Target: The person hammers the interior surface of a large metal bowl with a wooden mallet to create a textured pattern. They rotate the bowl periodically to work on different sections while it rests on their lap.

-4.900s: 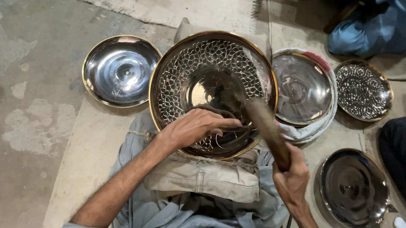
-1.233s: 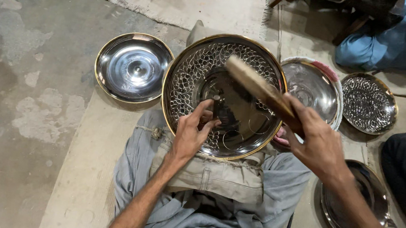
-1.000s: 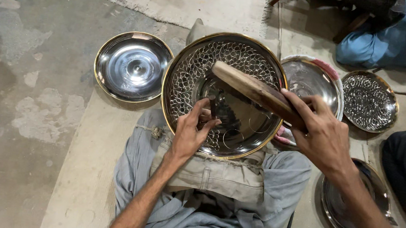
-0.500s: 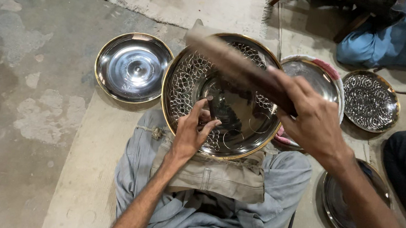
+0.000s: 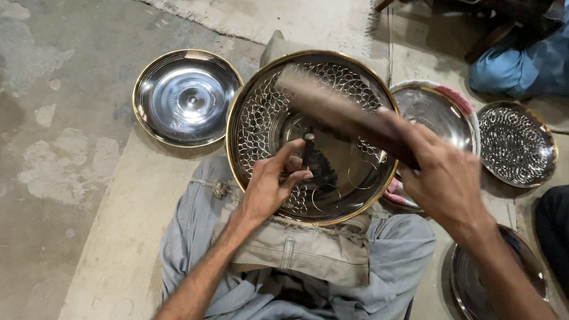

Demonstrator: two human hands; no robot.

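Large round gold-rimmed metal plate with ring pattern (image 5: 261, 110) rests on lap, centre of scene. Left hand (image 5: 270, 186) pinches small dark metal punch (image 5: 308, 148) upright on plate's near-centre, fingers closed around shaft. Right hand (image 5: 443, 184) grips blurred wooden mallet (image 5: 334, 106) above plate, head over far-left part. Plain shiny steel plate (image 5: 184, 96) lies left on floor.

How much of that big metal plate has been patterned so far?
Done: a ring pattern covers most of the rim band of the big plate. In hand: the left hand holds a punch upright on it, and the right hand swings a wooden mallet. Left: the smooth centre and lower right band, with only a few circles.
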